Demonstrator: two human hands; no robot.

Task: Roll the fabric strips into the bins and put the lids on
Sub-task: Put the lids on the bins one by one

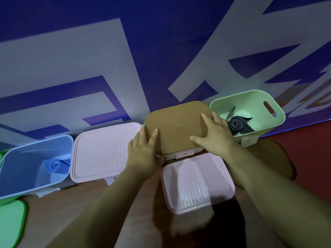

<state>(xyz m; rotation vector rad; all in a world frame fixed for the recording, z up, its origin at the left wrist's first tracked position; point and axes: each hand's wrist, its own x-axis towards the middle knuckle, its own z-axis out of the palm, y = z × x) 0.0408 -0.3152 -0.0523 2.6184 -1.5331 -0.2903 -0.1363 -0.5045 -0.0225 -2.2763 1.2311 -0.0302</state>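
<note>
1. The brown lid (177, 126) lies atop the cream bin (195, 151), its long axis running left to right.
2. The left hand (143, 149) presses the lid's left edge with straight fingers; the right hand (215, 135) lies splayed flat on its right half.

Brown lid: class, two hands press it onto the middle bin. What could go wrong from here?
1. The brown lid leaves the white bin rim showing at its near edge; with the left hand and right hand pressing, it may seat on one side only.
2. The grey strip in the open green bin has loose ends sticking up; a lid might trap them.
</note>
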